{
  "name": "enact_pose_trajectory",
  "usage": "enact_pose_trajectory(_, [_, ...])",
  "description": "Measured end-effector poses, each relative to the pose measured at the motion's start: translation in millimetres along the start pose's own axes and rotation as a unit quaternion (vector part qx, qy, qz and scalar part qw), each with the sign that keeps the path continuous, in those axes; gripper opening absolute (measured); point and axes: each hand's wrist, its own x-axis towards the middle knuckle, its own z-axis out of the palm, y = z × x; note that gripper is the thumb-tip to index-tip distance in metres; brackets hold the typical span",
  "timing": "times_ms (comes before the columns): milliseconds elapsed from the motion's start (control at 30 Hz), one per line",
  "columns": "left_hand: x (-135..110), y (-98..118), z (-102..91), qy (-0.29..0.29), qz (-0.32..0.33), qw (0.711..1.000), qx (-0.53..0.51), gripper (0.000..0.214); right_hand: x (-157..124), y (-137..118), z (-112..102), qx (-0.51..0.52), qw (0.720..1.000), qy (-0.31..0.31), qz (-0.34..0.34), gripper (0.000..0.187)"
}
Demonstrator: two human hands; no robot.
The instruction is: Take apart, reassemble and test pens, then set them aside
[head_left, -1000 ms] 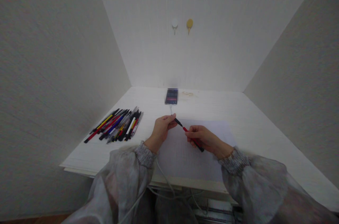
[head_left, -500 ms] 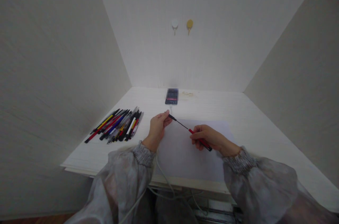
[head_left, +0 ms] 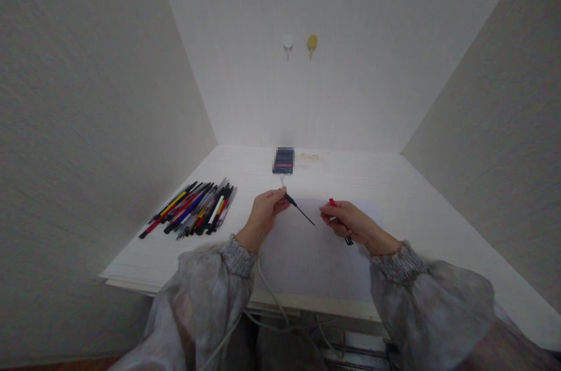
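Between thumb and fingers, my left hand (head_left: 265, 212) pinches the black end of a pen refill (head_left: 303, 212), whose thin dark tube slants down to the right. My right hand (head_left: 353, 222) is closed around a red pen barrel (head_left: 332, 203); its black end shows below the fingers. Refill and barrel are apart, with a small gap between them. Both hands are over a white sheet of paper (head_left: 307, 269) on the table. To the left of my left hand lies a pile of pens (head_left: 199, 207) in mixed colours.
A phone (head_left: 283, 162) stands at the back of the white table (head_left: 421, 231), with a cable attached. Pale cable loops (head_left: 272, 289) hang over the front edge. Walls enclose the table on three sides; a white hook (head_left: 288, 42) and a yellow hook (head_left: 312, 42) are on the back wall.
The refill's thin tube has come out of the red barrel. My right hand has moved slightly right with the barrel, which is now more upright; my left hand has shifted slightly right.
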Motion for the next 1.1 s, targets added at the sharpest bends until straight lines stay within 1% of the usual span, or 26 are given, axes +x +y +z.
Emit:
enact_pose_trajectory(67, [-2,-3,2.8,-0.047,-0.021,0.998,0.030,0.024,0,1,4,0.008,1.000,-0.026,0.002,0.025])
enact_pose_trajectory(167, [-5,-5,7.0,-0.078,-0.029,0.995,0.057,0.024,-2,2,10,-0.014,0.998,-0.062,0.004,0.027])
enact_pose_trajectory(300, [-7,-6,10.3,-0.091,-0.040,0.992,0.077,0.025,-4,1,16,-0.039,0.998,-0.047,0.005,0.023])
enact_pose_trajectory(400, [-5,-6,9.9,-0.082,-0.049,0.992,0.086,0.026,-5,-1,19,-0.055,0.998,-0.038,0.008,0.021])
enact_pose_trajectory(533, [0,-8,4.8,-0.045,-0.042,0.994,0.094,0.024,-6,-1,18,-0.106,0.993,-0.039,0.019,0.018])
enact_pose_trajectory(667, [5,-8,-1.8,-0.003,-0.012,0.994,0.112,0.024,-6,-1,9,-0.173,0.984,-0.042,0.026,0.015])
enact_pose_trajectory(733, [6,-7,-3.2,0.006,-0.006,0.992,0.129,0.025,-7,-2,3,-0.193,0.980,-0.026,0.030,0.014])
enact_pose_trajectory(800, [4,-6,-3.0,0.005,-0.008,0.985,0.173,0.026,-7,-4,-1,-0.203,0.979,-0.004,0.033,0.013])
enact_pose_trajectory(833, [4,-6,-2.6,0.001,-0.011,0.978,0.209,0.028,-6,-4,-3,-0.205,0.978,0.008,0.033,0.013])
enact_pose_trajectory(900, [2,-8,-2.0,-0.020,-0.012,0.953,0.303,0.030,-5,-4,-6,-0.210,0.977,0.026,0.030,0.013])
enact_pose_trajectory(1000, [2,-12,-2.6,-0.078,-0.002,0.900,0.428,0.033,0,1,-10,-0.240,0.969,0.045,0.026,0.014])
enact_pose_trajectory(1100, [2,-14,-3.8,-0.118,0.020,0.855,0.504,0.035,5,5,-13,-0.280,0.958,0.060,0.029,0.016])
